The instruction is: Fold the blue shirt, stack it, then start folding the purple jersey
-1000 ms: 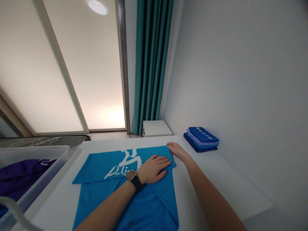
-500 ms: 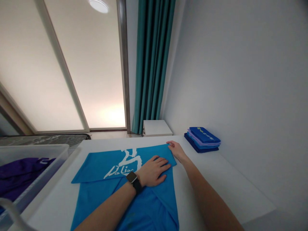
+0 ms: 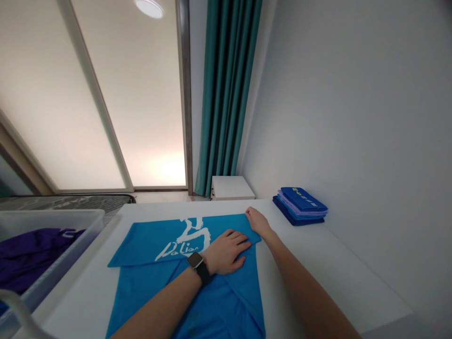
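A bright blue T-shirt (image 3: 148, 240) with white brush-style lettering lies spread on the white table (image 3: 300, 278), its far part folded over toward me. My left hand (image 3: 228, 252), a dark watch on its wrist, rests flat on the right part of the shirt with fingers spread. At the far right corner of the fold, my right hand (image 3: 258, 222) pinches the shirt's edge between thumb and curled fingers. The shirt's near end runs out of view below my left forearm.
Folded clothes in blue and lilac form a stack (image 3: 300, 206) at the table's back right, near the wall. On the left stands a translucent bin (image 3: 95, 221) with purple clothing (image 3: 35, 252) inside. A white cabinet (image 3: 233, 188) stands beyond the table by a green curtain (image 3: 229, 94).
My right hand's fingers have closed in on the shirt's corner. My left hand stays flat in the same place on the fabric. The view has shifted slightly.
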`<action>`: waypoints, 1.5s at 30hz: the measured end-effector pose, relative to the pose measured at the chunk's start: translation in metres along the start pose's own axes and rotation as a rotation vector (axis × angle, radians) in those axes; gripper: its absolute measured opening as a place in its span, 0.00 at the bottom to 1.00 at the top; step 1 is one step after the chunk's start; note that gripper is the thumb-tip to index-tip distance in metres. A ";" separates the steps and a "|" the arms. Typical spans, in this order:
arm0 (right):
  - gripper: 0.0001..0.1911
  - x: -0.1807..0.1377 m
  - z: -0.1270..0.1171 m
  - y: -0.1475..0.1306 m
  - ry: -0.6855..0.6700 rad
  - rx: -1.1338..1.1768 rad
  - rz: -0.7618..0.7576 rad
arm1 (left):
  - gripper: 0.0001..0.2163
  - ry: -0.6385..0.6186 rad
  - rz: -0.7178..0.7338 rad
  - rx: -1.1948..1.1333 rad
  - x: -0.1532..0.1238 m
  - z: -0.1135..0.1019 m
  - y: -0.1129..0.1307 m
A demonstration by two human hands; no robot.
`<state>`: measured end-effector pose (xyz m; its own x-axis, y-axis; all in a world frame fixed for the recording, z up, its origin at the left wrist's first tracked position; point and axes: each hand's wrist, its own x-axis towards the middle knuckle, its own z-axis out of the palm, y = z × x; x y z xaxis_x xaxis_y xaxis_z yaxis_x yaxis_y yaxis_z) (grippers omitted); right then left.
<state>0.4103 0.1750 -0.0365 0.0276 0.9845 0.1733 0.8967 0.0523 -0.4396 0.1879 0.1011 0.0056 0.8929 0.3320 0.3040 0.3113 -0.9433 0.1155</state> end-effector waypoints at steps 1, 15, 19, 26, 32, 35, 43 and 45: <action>0.10 0.001 -0.002 0.000 -0.015 -0.015 -0.003 | 0.19 -0.001 -0.002 -0.001 0.000 0.000 0.000; 0.09 0.005 -0.016 -0.001 -0.117 -0.099 0.048 | 0.19 -0.019 -0.009 0.000 0.000 0.001 -0.001; 0.11 0.001 -0.022 -0.006 -0.103 -0.117 -0.003 | 0.19 -0.015 -0.007 -0.004 0.001 0.001 -0.001; 0.22 -0.031 -0.015 -0.014 -0.071 -0.180 -0.225 | 0.19 -0.013 -0.008 -0.024 0.002 0.002 -0.001; 0.28 -0.049 0.002 -0.008 -0.134 -0.231 -0.263 | 0.19 -0.020 -0.016 -0.023 0.001 0.004 -0.002; 0.29 -0.050 0.004 -0.006 -0.146 -0.215 -0.239 | 0.19 -0.016 -0.012 -0.010 0.001 0.005 -0.003; 0.29 -0.053 -0.001 -0.005 -0.127 -0.115 -0.191 | 0.16 -0.009 -0.020 -0.002 0.002 0.000 0.000; 0.29 -0.054 -0.001 -0.004 -0.131 -0.123 -0.170 | 0.15 -0.017 -0.024 0.000 0.003 -0.001 0.000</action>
<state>0.4052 0.1218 -0.0431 -0.1790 0.9770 0.1162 0.9307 0.2064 -0.3019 0.1901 0.1022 0.0077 0.8905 0.3545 0.2851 0.3330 -0.9349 0.1226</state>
